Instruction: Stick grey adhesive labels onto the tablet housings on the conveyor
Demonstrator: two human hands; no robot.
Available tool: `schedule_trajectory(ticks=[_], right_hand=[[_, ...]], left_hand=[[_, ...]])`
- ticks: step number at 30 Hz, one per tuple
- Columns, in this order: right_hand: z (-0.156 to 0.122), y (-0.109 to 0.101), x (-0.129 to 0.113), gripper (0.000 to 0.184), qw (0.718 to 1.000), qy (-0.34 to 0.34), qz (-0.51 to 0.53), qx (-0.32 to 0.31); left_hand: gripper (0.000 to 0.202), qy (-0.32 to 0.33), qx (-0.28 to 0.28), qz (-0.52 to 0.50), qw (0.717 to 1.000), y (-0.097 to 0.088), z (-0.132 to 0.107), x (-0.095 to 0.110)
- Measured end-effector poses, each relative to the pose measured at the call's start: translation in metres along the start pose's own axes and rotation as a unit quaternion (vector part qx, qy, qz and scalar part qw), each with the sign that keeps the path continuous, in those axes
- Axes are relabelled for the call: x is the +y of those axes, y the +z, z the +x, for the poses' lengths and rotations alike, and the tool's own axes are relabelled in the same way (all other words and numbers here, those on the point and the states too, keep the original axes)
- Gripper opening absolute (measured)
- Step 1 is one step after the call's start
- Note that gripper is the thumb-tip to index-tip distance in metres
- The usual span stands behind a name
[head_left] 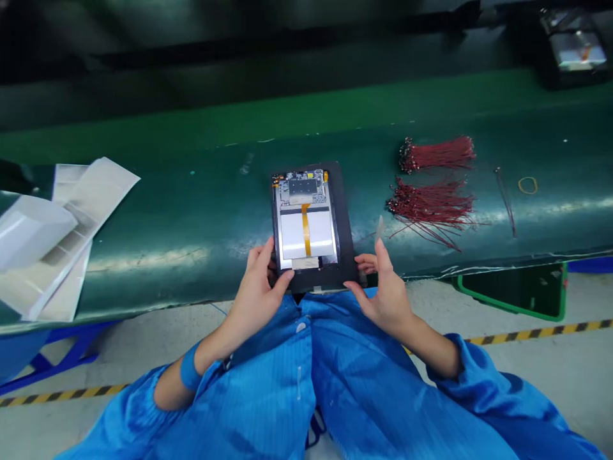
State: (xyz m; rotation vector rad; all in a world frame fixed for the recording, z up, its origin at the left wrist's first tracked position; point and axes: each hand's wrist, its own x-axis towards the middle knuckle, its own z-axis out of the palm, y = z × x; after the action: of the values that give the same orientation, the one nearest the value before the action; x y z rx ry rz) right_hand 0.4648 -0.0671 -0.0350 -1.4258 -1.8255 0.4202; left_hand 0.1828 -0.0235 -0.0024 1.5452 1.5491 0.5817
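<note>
Blue ESD smock (268,383) nearest. Left hand (258,297) clamps the lower-left edge of a black-framed tablet (306,220), back open on PCB and battery; right hand (383,294) grips the lower-right corner (index raised). Right of the grip, red wire bundles (433,211); left, white sheets (81,230), on a green bench (201,211).

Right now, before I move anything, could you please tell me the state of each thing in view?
Open tablet, circuit board and orange ribbon cable exposed.
Left hand, gripping the tablet's lower left edge.
Right hand, at the black backing's lower right corner, index finger raised.
Two red wire bundles, loose on the green mat.
Yellow rubber band, loose.
</note>
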Motion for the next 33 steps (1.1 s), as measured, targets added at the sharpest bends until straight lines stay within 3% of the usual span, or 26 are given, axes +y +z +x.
schedule_trajectory(ticks=[3,5,8,11,14,17,25,33], right_hand=[[0.004,-0.012,0.004,0.102,1.000,-0.015,-0.002,-0.022],[0.012,-0.020,0.007,0.104,0.999,-0.016,0.012,-0.035],[0.029,-0.021,0.016,0.099,0.999,-0.017,0.042,-0.002],[0.042,-0.008,0.028,0.093,0.997,-0.048,0.030,0.044],[0.044,0.005,0.037,0.090,0.997,-0.063,0.007,0.041],[0.040,0.008,0.040,0.088,0.997,-0.062,0.002,0.047],[0.039,0.003,0.038,0.089,0.998,-0.054,0.015,0.031],[0.040,0.003,0.038,0.091,0.996,-0.065,0.031,0.043]], left_hand=[[0.064,0.049,-0.008,0.057,0.997,-0.008,0.002,0.003],[0.050,0.092,0.023,0.108,0.990,-0.021,0.018,0.004],[0.017,0.161,0.141,0.212,0.953,-0.046,0.069,0.006],[0.011,0.210,0.134,0.286,0.925,-0.061,0.129,0.009],[0.015,0.227,0.101,0.318,0.915,-0.062,0.165,0.017],[0.019,0.224,0.078,0.340,0.910,-0.057,0.173,0.025],[0.021,0.216,0.038,0.386,0.896,-0.053,0.167,0.044],[0.020,0.150,0.012,0.424,0.893,-0.055,0.176,0.054]])
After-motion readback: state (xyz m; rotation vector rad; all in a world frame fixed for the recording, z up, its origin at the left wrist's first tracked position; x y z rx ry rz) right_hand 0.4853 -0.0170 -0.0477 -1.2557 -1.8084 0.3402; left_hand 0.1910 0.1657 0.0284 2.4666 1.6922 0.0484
